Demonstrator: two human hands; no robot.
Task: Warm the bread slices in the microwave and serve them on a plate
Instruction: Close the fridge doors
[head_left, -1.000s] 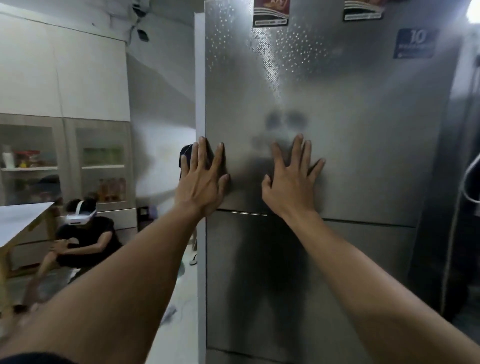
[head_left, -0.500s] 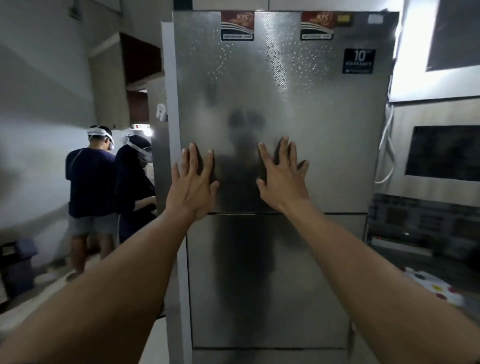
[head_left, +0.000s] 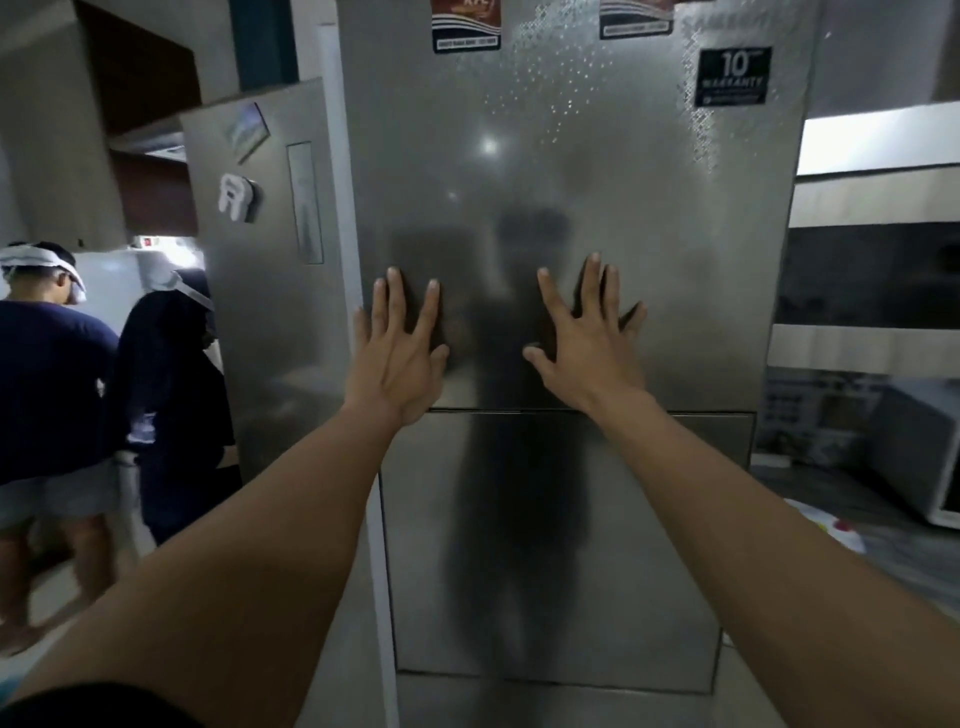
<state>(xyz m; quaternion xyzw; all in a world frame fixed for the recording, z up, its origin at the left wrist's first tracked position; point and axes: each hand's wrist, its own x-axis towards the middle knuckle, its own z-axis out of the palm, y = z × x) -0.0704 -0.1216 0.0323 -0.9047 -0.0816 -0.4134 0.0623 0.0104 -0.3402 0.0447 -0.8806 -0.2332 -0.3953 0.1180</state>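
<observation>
Dim kitchen all round us, and a steel fridge (head_left: 571, 171) fills the middle of our view. Our left hand (head_left: 400, 358) lies flat on its upper door (head_left: 675, 260), close to the door's left edge, with the fingers straight and spread apart and the thumb out to the right. Our right hand (head_left: 589, 343) lies flat on the same door, a little further right, its fingers fanned wide too and its thumb pointing left. Both palms sit just above the seam (head_left: 701, 413) between the upper and lower doors. Our own dark reflection shows in the steel between and below the hands.

High on the door we see a red sticker (head_left: 466, 23) and a black warranty sticker (head_left: 732, 77).

Right of the fridge, on a counter (head_left: 810, 488), stands a white box that looks like the microwave (head_left: 914, 452). It is blurred and well apart from both hands. Something white with coloured dots (head_left: 826, 530) lies near it; we cannot tell what it is.

Left of the fridge stands a steel panel (head_left: 260, 338) with a white magnet (head_left: 236, 195) on it. Beyond it are two people (head_left: 52, 374) in dark tops, backs to us, wearing white headsets.
</observation>
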